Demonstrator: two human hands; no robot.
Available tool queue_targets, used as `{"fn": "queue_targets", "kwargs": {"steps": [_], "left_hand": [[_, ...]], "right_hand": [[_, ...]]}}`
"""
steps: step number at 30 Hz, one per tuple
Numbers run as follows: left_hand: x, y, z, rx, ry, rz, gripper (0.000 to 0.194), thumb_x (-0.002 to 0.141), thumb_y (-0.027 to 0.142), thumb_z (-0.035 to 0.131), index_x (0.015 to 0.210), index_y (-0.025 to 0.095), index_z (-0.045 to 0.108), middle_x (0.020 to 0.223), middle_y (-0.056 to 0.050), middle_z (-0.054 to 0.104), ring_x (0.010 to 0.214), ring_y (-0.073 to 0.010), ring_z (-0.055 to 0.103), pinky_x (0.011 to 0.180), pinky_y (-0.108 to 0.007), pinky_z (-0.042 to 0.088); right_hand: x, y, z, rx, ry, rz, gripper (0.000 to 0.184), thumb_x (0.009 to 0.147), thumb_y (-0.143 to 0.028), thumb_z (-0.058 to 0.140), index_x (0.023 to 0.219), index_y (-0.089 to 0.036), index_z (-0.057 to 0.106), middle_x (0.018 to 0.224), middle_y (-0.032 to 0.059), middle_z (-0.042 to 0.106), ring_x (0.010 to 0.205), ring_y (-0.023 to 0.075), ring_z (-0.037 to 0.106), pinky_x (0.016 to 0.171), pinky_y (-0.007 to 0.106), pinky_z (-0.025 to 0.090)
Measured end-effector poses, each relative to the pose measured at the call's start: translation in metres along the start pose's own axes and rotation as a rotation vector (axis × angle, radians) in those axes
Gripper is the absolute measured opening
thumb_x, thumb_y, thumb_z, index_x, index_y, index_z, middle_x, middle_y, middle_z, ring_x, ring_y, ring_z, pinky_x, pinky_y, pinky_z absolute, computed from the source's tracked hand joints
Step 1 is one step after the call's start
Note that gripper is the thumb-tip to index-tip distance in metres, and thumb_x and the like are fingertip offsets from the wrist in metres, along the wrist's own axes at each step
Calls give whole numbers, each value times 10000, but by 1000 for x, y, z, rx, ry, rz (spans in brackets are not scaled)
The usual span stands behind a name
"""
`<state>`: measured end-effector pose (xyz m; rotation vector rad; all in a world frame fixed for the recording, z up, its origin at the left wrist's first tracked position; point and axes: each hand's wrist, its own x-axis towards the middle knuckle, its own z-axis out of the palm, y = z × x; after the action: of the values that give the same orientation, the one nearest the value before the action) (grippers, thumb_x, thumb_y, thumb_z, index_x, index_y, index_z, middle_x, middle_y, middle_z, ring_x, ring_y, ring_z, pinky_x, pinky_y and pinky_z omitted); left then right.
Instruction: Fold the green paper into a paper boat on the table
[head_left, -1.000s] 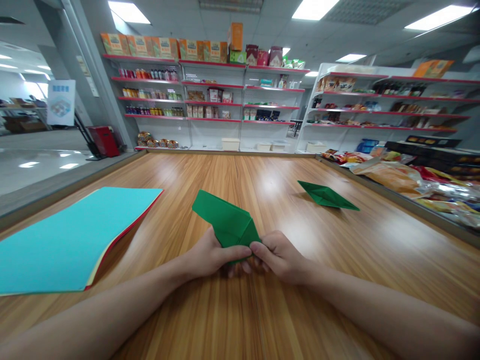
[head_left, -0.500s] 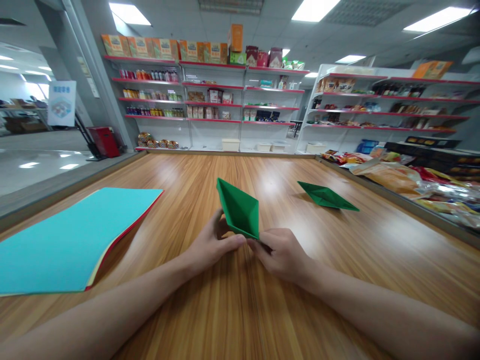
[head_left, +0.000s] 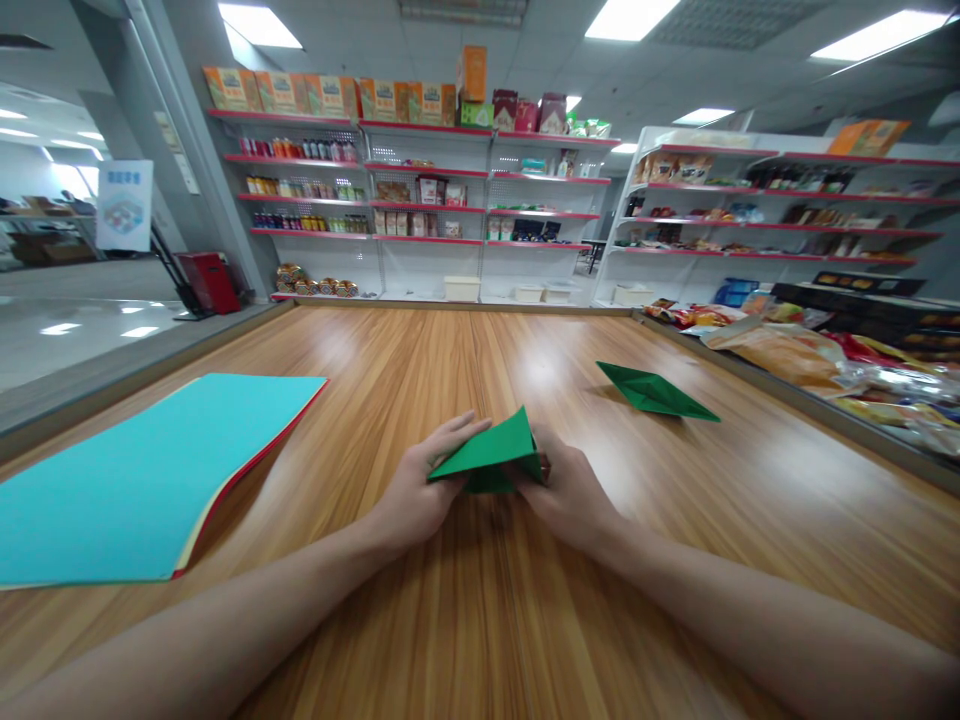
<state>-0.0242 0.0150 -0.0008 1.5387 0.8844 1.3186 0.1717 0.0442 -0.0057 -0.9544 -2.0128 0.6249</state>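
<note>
Between my hands is a piece of folded green paper (head_left: pixel 491 452), tilted, with one corner pointing up. My left hand (head_left: pixel 427 485) grips its left side, fingers behind and thumb under the near edge. On the right side my right hand (head_left: pixel 566 485) pinches the paper, and some of its fingers are hidden by the fold. Farther off to the right, a second folded green paper shape (head_left: pixel 658 392), long and pointed at both ends, lies on the wooden table (head_left: pixel 360 620).
A stack of coloured paper sheets (head_left: pixel 157 470), turquoise on top, lies at the left with its near right edge curling. Packaged snacks (head_left: pixel 817 365) lie beyond the table's right edge. Stocked shelves (head_left: pixel 427 210) stand behind the far edge.
The folded green paper has turned from upright with its open pocket facing me to a flatter tilt, and come slightly lower. My left fingers now reach along its far side.
</note>
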Motion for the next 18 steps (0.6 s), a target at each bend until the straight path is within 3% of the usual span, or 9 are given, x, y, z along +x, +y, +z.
{"fn": "queue_targets", "kwargs": {"steps": [3,7,10,14,16,18], "left_hand": [[4,-4,2,-276,47,-153,417,768,174,679,1184,177,654,1251,-122,598,1163,-276,534,996,-402,413],[6,-6,2,-557,36,-279,374,736,122,698,1108,152,676,1102,-113,660,983,-216,617,940,-369,447],[4,-1,-1,-688,-101,-362,528,680,27,670,1173,213,639,1100,-67,648,898,-166,621,953,-373,434],[0,8,-6,-855,-329,-343,718,548,14,616,1246,177,583,1270,-97,550,1047,-222,553,955,-363,422],[-1,10,-7,-876,-347,-357,678,607,109,629,1279,154,551,1283,-124,534,1078,-250,534,890,-347,446],[-1,8,-6,-818,-290,-390,584,738,209,623,1311,165,516,1221,-137,569,1039,-253,561,847,-348,454]], "right_hand": [[1,5,1,79,-12,-81,506,768,-66,507,1249,-221,542,875,24,651,768,151,614,674,277,493],[2,5,-2,44,-1,-121,589,736,4,473,1252,-255,589,837,18,629,755,145,593,675,282,481],[4,4,-6,37,31,-177,510,773,1,480,1172,-266,651,832,22,610,757,144,578,672,284,472],[6,5,-8,41,65,-265,367,830,-63,524,1077,-271,698,861,41,577,809,159,578,690,295,483],[5,5,-8,1,71,-302,341,858,-119,542,1131,-273,675,949,68,556,862,173,574,715,315,495],[3,5,-8,-52,47,-338,355,869,-149,549,1183,-284,647,1036,85,520,886,175,563,741,338,504]]}}
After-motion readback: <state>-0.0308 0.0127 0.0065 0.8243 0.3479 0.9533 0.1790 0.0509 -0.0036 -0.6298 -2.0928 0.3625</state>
